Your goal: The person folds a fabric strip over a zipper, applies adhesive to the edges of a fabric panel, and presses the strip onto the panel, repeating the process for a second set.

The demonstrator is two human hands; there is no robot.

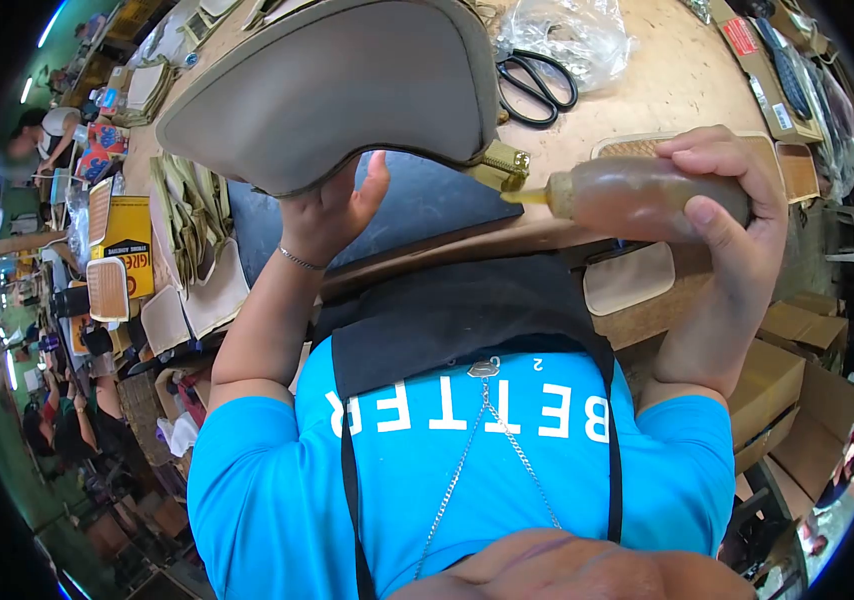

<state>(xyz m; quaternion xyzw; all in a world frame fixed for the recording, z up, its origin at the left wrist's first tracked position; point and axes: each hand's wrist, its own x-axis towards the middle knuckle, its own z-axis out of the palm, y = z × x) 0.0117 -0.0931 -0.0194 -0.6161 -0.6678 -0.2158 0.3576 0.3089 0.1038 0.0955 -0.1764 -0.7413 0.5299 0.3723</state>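
Observation:
My left hand (342,205) supports a curved grey-brown bag piece (337,90) from beneath. Its thumb shows at the lower edge, while most of the fingers are hidden behind the piece. A brass-toned zipper (503,165) sticks out from the piece's right end. In my right hand (742,185) is a translucent squeeze bottle (637,198) of amber liquid, lying sideways with fingers wrapped round it. The bottle's yellow nozzle (527,197) points left, close below the zipper end. Under the bag piece lies a dark flat board (417,205) on the wooden table (682,95).
Black-handled scissors (539,88) and a clear plastic bag (572,40) lie beyond the zipper. Folded khaki pieces (187,215) and a yellow adhesive box (137,235) are at left. Cardboard boxes (767,385) stand at lower right. Another person (52,130) works at far left.

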